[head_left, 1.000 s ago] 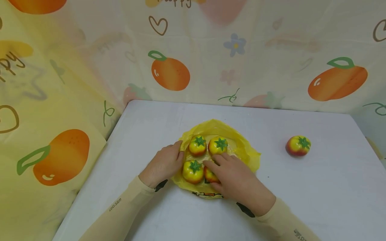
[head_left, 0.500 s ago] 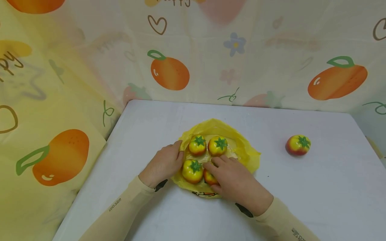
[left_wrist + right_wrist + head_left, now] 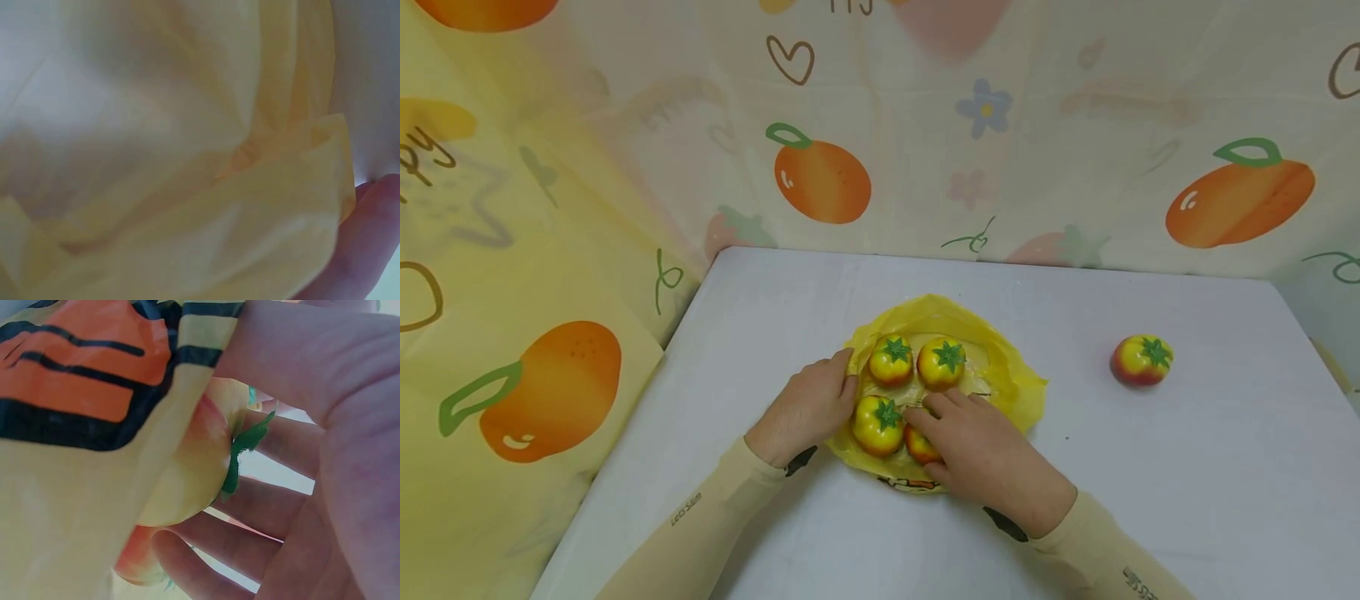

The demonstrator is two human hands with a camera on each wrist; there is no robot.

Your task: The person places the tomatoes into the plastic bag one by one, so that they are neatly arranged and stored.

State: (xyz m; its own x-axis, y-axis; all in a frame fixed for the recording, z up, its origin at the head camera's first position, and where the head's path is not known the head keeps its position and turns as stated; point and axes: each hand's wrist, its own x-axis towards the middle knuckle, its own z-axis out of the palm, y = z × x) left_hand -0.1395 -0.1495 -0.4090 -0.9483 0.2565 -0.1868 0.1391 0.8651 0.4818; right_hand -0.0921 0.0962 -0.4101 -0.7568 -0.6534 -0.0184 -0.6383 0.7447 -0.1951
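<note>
A yellow plastic bag (image 3: pixel 1022 392) lies spread on the table, its rim rolled down. Several yellow-and-red tomato-like fruits with green star-shaped tops sit inside: a back-left fruit (image 3: pixel 891 367), a back-right fruit (image 3: pixel 941 367) and a front-left fruit (image 3: pixel 877 429). My left hand (image 3: pixel 808 408) holds the bag's left rim; the left wrist view has yellow folds (image 3: pixel 262 237) with a finger (image 3: pixel 369 237) behind them. Over the front-right fruit (image 3: pixel 919 447) my right hand (image 3: pixel 992 454) curls its fingers, partly hiding it. In the right wrist view, fingers surround that fruit (image 3: pixel 194 469).
Another tomato-like fruit (image 3: pixel 1138 362) stands alone at the right on the white table (image 3: pixel 1187 467). A fruit-printed curtain (image 3: pixel 902 167) hangs behind the table and along its left side.
Hardly anything differs. My right hand has shifted very slightly to the left over the front-right fruit, while my left hand stays at the bag's rim.
</note>
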